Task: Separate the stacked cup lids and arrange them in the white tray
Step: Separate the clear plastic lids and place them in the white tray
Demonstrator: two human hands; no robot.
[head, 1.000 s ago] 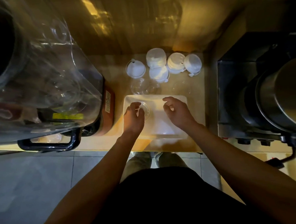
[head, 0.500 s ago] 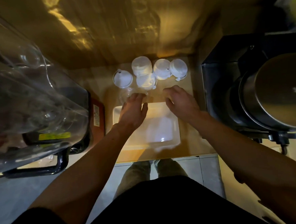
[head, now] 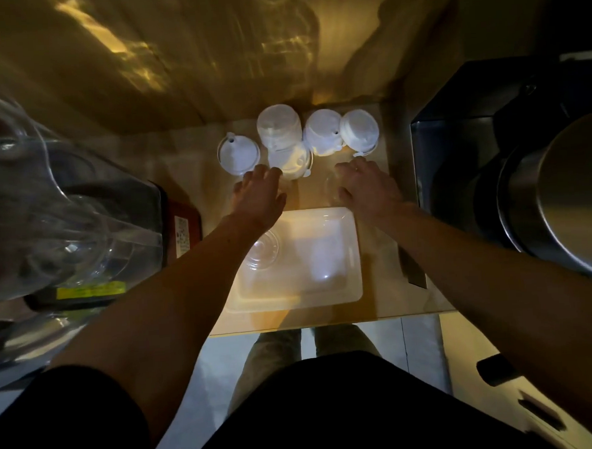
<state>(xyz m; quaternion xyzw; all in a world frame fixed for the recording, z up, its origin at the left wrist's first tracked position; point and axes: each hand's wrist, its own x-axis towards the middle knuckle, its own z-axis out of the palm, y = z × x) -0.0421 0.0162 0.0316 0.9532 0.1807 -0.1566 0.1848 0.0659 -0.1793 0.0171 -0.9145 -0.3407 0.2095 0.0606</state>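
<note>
The white tray (head: 317, 235) lies on the counter in front of me. One clear dome lid (head: 263, 250) rests in its back left corner, partly under my left forearm. My left hand (head: 259, 196) reaches past the tray's far edge, fingers spread and flat, with its fingertips at a low white lid stack (head: 293, 161). My right hand (head: 369, 186) is beyond the tray's back right corner, fingers curled around a clear lid (head: 331, 187) on the counter. More white lids stand behind: a single one (head: 238, 154) and taller stacks (head: 277, 126), (head: 321, 132), (head: 360, 130).
A large clear blender jug (head: 57, 216) on a dark base fills the left side. A black machine with a steel pot (head: 560, 190) stands at the right. A wall rises just behind the lids. The counter's front edge (head: 327, 322) runs below the tray.
My left hand left the clear lid in the tray. Both hands then moved away from me, past the tray's far edge, to the lids behind it.
</note>
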